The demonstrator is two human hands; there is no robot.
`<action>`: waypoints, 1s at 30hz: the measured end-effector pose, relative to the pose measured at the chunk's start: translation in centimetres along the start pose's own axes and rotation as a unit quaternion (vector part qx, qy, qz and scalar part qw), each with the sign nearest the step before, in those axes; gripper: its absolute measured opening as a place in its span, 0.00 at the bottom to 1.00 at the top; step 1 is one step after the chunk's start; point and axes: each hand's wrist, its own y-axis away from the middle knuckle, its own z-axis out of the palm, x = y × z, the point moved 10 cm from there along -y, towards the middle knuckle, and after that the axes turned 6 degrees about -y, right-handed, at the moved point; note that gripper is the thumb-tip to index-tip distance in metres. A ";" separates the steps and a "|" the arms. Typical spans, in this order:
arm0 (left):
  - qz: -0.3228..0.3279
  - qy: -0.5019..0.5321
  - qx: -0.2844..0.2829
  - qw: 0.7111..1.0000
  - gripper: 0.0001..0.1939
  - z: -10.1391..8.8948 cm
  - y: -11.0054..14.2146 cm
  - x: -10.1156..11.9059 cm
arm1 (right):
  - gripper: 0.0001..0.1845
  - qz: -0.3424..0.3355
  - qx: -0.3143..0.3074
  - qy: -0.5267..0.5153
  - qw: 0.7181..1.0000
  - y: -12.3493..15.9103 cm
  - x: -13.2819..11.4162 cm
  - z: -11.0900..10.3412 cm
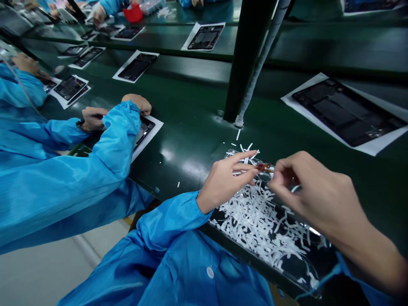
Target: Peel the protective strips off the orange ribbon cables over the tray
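Above a heap of white paper strips (pixel 259 223), my left hand (pixel 221 180) pinches a small brown flex cable (pixel 263 167) between thumb and fingers, with the forefinger stretched out above it. My right hand (pixel 318 193) is closed at the cable's right end, thumb against the curled forefinger. Its fingertips meet the end of the part, and whether they also grip a thin liner cannot be made out. The strips lie loose in a clear, shallow tray (pixel 314 278) at the bench's front edge, under both hands.
A dark post (pixel 245 63) with a grey wrapped cable rises from the green bench (pixel 188 140). Opened tablet housings lie on white sheets, one at right (pixel 350 111), others further back (pixel 135 66). A co-worker's blue sleeve (pixel 111 136) is close on the left.
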 end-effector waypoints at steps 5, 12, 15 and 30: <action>0.068 -0.158 0.002 0.985 0.23 0.0 0.5 2.0 | 0.13 0.037 -0.095 -0.153 0.983 1.9 1.5 -0.8; 0.123 -0.234 -0.069 0.962 0.26 3.7 0.9 3.0 | 0.16 0.065 -0.081 -0.186 0.977 2.3 3.1 -0.7; 0.154 -0.208 -0.092 0.962 0.33 4.3 0.8 3.0 | 0.16 0.151 -0.087 -0.209 0.962 2.9 5.8 -1.2; 0.070 0.036 -0.078 0.994 0.33 -1.2 1.7 1.3 | 0.15 0.213 -0.107 -0.440 0.866 -7.7 2.8 1.8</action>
